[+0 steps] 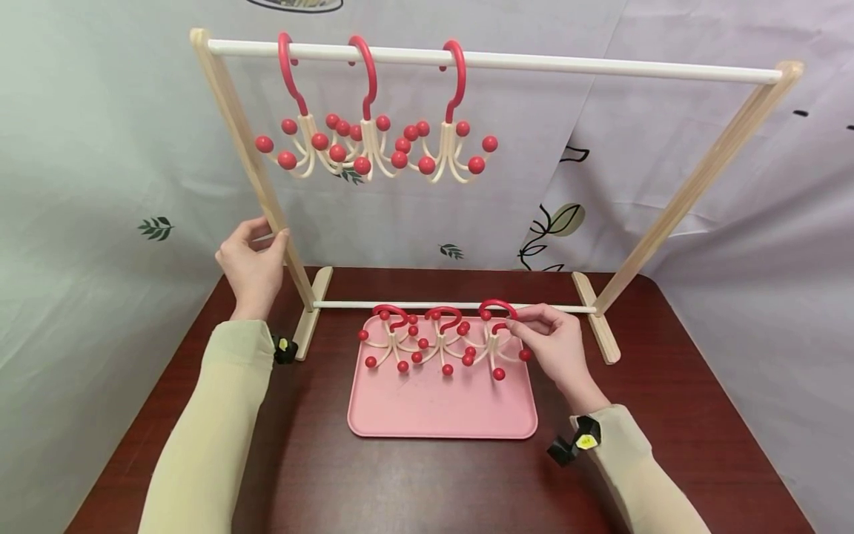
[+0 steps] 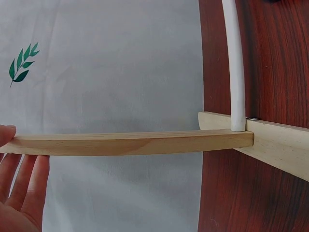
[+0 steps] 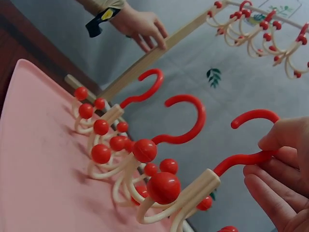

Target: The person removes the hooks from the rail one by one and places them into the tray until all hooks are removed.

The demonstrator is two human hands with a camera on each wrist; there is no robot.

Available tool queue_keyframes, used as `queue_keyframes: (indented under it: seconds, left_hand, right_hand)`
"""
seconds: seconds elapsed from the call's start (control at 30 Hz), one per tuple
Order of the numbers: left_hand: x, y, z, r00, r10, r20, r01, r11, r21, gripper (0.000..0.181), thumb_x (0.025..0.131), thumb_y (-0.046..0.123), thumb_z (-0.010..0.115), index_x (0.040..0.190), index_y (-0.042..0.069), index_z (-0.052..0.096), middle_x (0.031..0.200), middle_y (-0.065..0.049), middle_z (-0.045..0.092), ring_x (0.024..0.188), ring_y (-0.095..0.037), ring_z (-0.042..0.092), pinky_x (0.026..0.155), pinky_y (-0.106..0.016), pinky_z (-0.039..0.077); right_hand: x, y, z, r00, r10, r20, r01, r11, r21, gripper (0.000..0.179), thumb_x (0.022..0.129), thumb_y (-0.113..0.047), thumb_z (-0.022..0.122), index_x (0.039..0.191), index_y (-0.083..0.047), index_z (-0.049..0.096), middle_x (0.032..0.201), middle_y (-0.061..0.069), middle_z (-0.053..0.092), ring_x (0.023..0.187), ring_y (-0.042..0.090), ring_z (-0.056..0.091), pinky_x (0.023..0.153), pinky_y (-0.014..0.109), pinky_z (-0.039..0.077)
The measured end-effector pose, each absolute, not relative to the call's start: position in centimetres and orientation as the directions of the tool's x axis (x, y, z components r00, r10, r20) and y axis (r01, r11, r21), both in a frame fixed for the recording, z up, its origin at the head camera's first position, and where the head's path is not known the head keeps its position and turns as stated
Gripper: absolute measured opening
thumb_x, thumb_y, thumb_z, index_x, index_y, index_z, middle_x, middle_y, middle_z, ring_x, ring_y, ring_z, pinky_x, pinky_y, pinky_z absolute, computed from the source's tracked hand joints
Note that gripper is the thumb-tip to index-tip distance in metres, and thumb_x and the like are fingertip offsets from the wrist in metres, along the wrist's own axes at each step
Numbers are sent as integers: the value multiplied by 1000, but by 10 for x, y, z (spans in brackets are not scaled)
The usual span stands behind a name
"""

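My left hand (image 1: 252, 265) holds the left wooden post (image 1: 243, 141) of a garment rack, thumb on one side and fingers on the other. On a pink tray (image 1: 440, 408) stand three multi-prong hangers with red hooks, cream prongs and red ball tips. With my right hand (image 1: 559, 352) I pinch the red hook of the rightmost tray hanger (image 3: 193, 193) between thumb and fingers. The middle hanger (image 1: 442, 343) and the left hanger (image 1: 392, 343) stand beside it, their hooks free. Three similar hangers (image 1: 369, 137) hang from the rack's white top rod (image 1: 567, 63).
The rack's right post (image 1: 694, 189) rises from a wooden foot (image 1: 596, 319) on the dark red table (image 1: 320, 475). A lower white rod (image 1: 427, 305) runs behind the tray. Patterned pale cloth (image 1: 414, 222) hangs behind the rack.
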State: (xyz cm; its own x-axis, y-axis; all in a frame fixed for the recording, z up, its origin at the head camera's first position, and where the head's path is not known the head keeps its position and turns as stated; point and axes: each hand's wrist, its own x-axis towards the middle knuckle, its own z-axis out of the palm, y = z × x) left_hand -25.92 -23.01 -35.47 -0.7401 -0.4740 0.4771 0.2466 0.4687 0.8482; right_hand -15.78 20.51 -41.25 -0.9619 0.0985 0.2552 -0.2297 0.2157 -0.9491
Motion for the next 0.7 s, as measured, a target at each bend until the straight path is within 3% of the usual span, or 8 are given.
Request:
queue_keyframes:
  seconds: [0.43, 0.7]
  left_hand:
    - [-260, -231, -356, -736, -471, 486, 261, 464, 846, 29, 92, 22, 78, 119, 11, 76, 110, -6, 75, 93, -13, 73, 80, -25, 60]
    - [-261, -231, -356, -739, -470, 483, 259, 463, 847, 30, 92, 23, 78, 119, 11, 76, 110, -5, 75, 94, -13, 73, 80, -25, 60]
  right_hand:
    - [-164, 205, -428, -978, 109, 177, -149, 227, -962, 25, 88, -9, 82, 108, 4, 74, 99, 20, 74, 83, 10, 73, 64, 22, 58]
    - [-169, 207, -436, -980, 130, 153, -122, 216, -969, 25, 88, -9, 82, 106, 7, 73, 94, 18, 75, 77, 11, 73, 60, 28, 60]
